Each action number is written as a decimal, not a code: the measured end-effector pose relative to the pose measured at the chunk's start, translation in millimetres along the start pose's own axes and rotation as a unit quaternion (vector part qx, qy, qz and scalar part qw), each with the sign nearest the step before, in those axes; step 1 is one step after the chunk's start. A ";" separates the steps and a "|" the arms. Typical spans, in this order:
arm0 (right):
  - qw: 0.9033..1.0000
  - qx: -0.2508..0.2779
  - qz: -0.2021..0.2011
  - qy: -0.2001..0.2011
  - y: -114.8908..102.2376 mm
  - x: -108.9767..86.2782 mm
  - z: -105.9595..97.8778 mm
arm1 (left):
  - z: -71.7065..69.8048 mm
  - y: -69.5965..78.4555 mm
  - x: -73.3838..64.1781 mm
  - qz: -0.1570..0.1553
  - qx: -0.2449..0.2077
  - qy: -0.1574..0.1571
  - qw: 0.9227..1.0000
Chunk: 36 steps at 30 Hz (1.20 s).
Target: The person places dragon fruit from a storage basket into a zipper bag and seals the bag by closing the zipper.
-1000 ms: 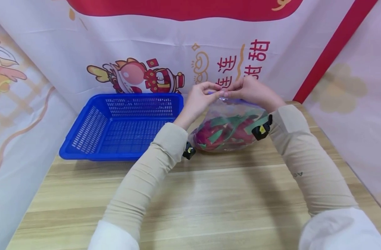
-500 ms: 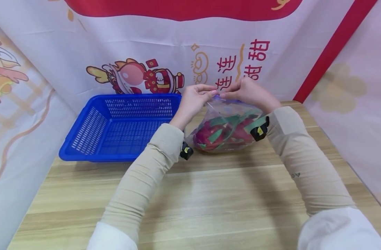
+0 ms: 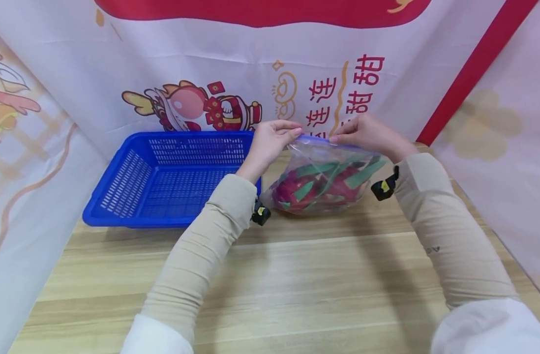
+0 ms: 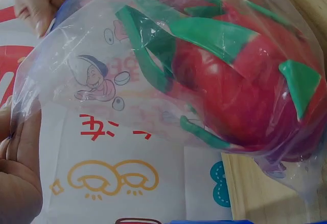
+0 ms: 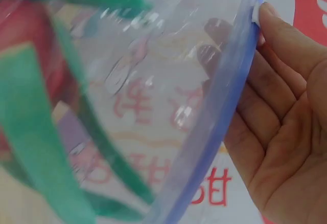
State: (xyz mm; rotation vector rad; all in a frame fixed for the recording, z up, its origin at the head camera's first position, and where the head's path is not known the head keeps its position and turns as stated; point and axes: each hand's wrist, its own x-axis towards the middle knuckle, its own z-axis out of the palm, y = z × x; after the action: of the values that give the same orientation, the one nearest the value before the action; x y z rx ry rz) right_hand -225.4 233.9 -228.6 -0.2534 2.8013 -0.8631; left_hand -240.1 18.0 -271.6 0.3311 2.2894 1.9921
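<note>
A clear zip bag [image 3: 312, 151] stands on the table right of the blue basket, its top held up by both hands. Inside lies red dragon fruit [image 4: 219, 91] with green scales, seen through the plastic. My left hand [image 3: 270, 145] pinches the bag's upper left corner between thumb and fingers. On the blue zip strip [image 5: 225, 106], my right hand [image 3: 374, 136] pinches the small white slider [image 5: 256, 14], thumb on the near side and fingers behind the plastic. The strip runs straight between the two hands.
A blue perforated basket [image 3: 93, 209] sits at the back left of the wooden table [image 3: 296, 285], just beside the left forearm. Printed cloth [image 3: 234, 49] hangs behind the table and along both sides.
My right hand has slid to the right along the zip strip, away from the left hand. The left hand has shifted a little left, so more of the strip shows between them.
</note>
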 end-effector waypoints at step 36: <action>0.999 0.027 0.006 -0.033 9.3 -1.2 4.8 | 11.8 13.1 1.3 -0.042 0.173 -0.123 0.976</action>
State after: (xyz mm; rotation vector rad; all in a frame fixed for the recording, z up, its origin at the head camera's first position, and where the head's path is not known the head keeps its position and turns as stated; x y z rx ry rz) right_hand -224.0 239.2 -237.7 -0.2510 2.7130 -0.9085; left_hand -237.6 31.4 -260.3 0.4672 2.4312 1.4186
